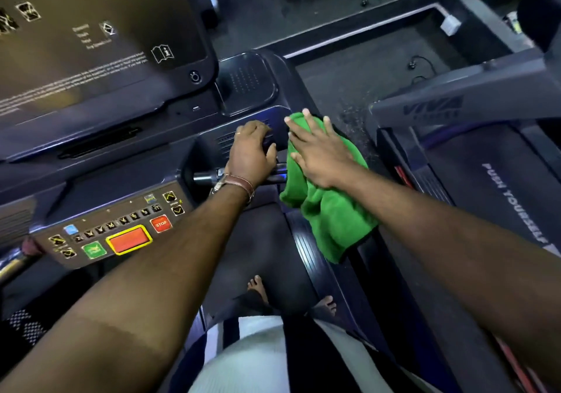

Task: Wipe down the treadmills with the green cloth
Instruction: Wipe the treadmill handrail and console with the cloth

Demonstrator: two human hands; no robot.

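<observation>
Green cloth (328, 207) is pressed flat under the spread right hand (318, 153) on the treadmill (249, 89) side rail, its length trailing back toward the wrist; the left hand (252, 153), just beside, is clamped on the handlebar (206, 177)

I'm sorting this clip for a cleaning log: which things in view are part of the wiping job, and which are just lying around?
Part of the job:
green cloth, under the flat right hand
left hand, gripping the handlebar
this treadmill's console
neighbouring treadmill

Just lying about:
cables on the floor
small white box
</observation>
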